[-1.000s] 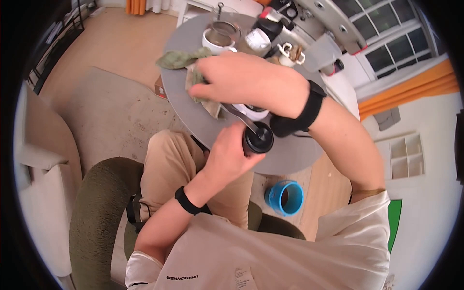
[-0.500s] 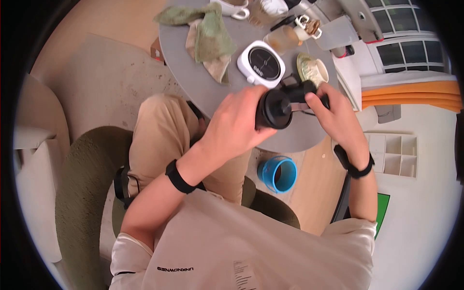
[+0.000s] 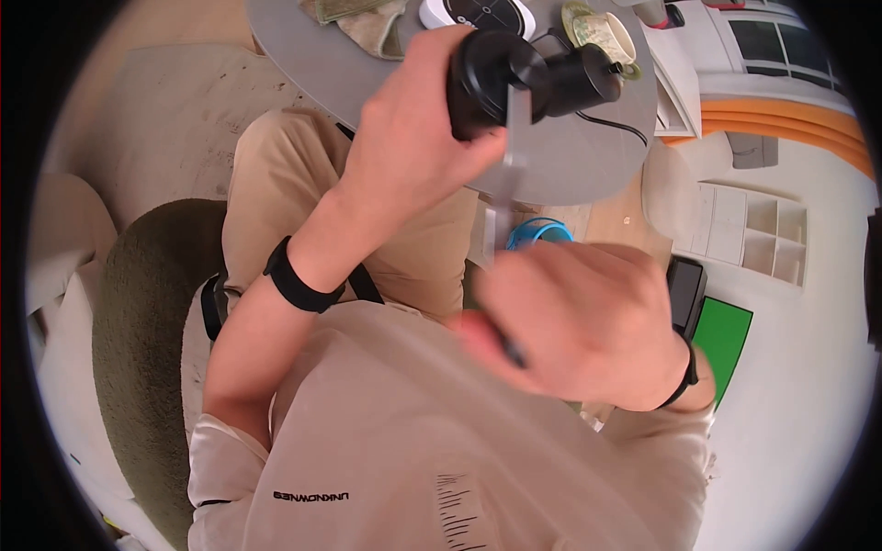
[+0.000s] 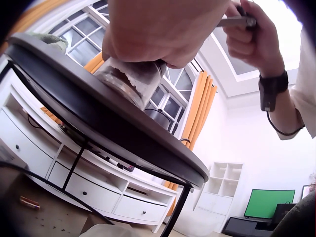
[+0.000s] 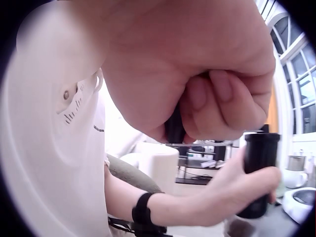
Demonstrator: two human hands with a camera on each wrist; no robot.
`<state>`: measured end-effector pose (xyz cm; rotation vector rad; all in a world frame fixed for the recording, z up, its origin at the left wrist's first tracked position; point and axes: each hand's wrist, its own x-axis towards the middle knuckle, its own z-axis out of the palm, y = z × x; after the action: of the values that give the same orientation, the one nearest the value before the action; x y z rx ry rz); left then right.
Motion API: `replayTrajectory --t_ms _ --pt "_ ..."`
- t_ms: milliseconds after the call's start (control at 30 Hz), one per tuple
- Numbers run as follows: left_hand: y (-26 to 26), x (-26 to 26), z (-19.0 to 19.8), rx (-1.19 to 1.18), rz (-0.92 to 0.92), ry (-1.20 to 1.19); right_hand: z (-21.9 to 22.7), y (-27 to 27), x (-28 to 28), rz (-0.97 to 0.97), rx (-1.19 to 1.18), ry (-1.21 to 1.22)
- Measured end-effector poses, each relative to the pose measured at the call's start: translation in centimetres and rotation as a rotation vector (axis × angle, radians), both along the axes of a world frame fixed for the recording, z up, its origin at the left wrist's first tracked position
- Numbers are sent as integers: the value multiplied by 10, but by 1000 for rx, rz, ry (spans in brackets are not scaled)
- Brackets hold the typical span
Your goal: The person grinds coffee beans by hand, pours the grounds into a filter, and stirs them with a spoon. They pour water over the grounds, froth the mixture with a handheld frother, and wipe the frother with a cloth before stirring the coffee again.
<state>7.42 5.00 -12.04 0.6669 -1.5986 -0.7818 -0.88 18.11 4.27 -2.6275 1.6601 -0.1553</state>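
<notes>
My left hand point(image 3: 404, 133) grips the black body of a hand coffee grinder point(image 3: 475, 96), held up near the table's edge. A clear jar point(image 4: 131, 81) forms its lower end in the left wrist view. From its top a flat metal crank arm point(image 3: 512, 161) reaches towards me, blurred. Curled round the black knob point(image 5: 175, 126) at the arm's end is my right hand point(image 3: 579, 321), in front of my chest. In the right wrist view the grinder stands nearly upright below and beyond that hand.
A white scale point(image 3: 482, 14), a cloth point(image 3: 372, 28) and a patterned cup point(image 3: 606, 37) on a saucer are on the round grey table point(image 3: 570, 170). A black cylindrical thing point(image 3: 588, 83) shows beside the grinder. Under the table edge sits a blue bucket point(image 3: 542, 230).
My right hand went from over the cloth to the crank knob, then swung round towards my chest, turning the crank. The left hand kept hold of the grinder. The head view has tilted downward.
</notes>
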Motion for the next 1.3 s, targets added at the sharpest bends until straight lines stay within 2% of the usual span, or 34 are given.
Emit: replayTrajectory --t_ms 67,133,200,233,267,300,333,400,433,500,533,567,700,800,900,1000,1100,1200,1300 --pt "5 -1 5 22 38 18 -4 -18 31 50 -56 42" --pt "11 -7 8 77 5 130 3 -46 58 109 4 167" --pt "11 -5 1 55 -51 169 7 -87 51 327 115 139" --pt "7 -3 -6 7 -98 153 4 -116 32 503 96 27" --pt "0 3 -4 -79 -58 22 10 -136 25 617 49 -32" --pt "-1 5 -2 -57 -54 -34 16 -156 18 731 -2 -85" --pt "-3 7 1 -37 -49 -91 32 -170 17 764 -74 -89" --pt "6 10 14 191 -86 -47 49 -193 32 530 8 84" --pt "6 12 13 147 -70 -37 48 -203 53 254 152 256" --pt "4 8 5 64 -52 -17 46 -222 39 -1 262 310" --pt "2 14 0 63 -53 -41 34 -231 14 31 236 205" --pt "1 14 -1 49 -51 -35 31 -235 4 -92 264 209" --pt "1 11 2 58 -64 -44 14 -218 -66 -290 295 22" --pt "0 11 6 11 -59 -53 4 -181 -110 -424 218 -83" --pt "3 11 8 15 -50 -57 3 -127 -112 -541 105 -111" --pt "4 11 8 -15 -26 -52 9 -72 -91 -678 46 12" --pt "3 8 7 -21 -17 -38 8 -26 -77 -679 60 45" --pt "3 5 5 -6 -18 -17 9 8 -45 -600 53 36" --pt "2 3 0 33 -15 -3 3 23 -19 -298 36 36"
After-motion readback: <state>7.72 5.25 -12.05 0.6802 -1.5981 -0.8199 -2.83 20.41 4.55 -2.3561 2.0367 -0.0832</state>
